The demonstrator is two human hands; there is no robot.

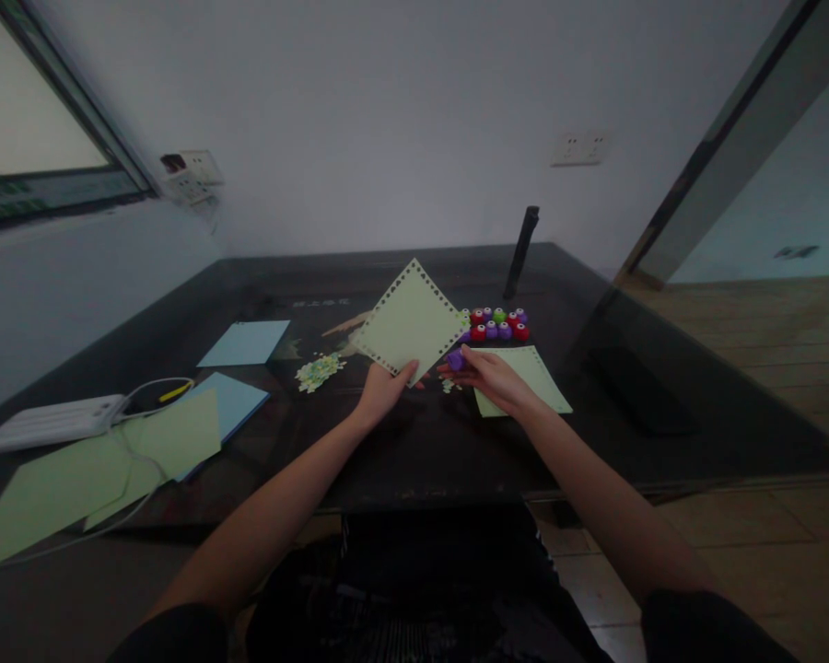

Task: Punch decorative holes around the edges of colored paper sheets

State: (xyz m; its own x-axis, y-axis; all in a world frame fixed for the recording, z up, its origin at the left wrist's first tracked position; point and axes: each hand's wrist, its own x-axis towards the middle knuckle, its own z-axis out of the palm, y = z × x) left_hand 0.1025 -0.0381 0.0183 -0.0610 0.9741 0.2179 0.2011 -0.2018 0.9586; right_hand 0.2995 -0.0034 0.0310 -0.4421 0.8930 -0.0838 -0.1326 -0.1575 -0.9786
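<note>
My left hand (pixel 384 391) pinches the bottom corner of a pale green sheet of paper (pixel 414 322), which is held up turned like a diamond. Small holes run along its edges. In my right hand (pixel 490 376) is a purple paper punch (pixel 456 360), close to the sheet's lower right edge; whether the two touch I cannot tell. Paper bits (pixel 449 385) lie under that hand. Behind it stand several red, purple and green punches (pixel 501 324) in rows. Another pale green sheet (pixel 535 378) lies partly beneath my right forearm.
Left of my hands is a heap of punched paper bits (pixel 319 371). Blue sheets (pixel 245 343), green sheets (pixel 75 474), a white power strip (pixel 55 424) with a cable and a yellow pen (pixel 176 392) lie further left. A black upright bar (pixel 522 250) stands at the back.
</note>
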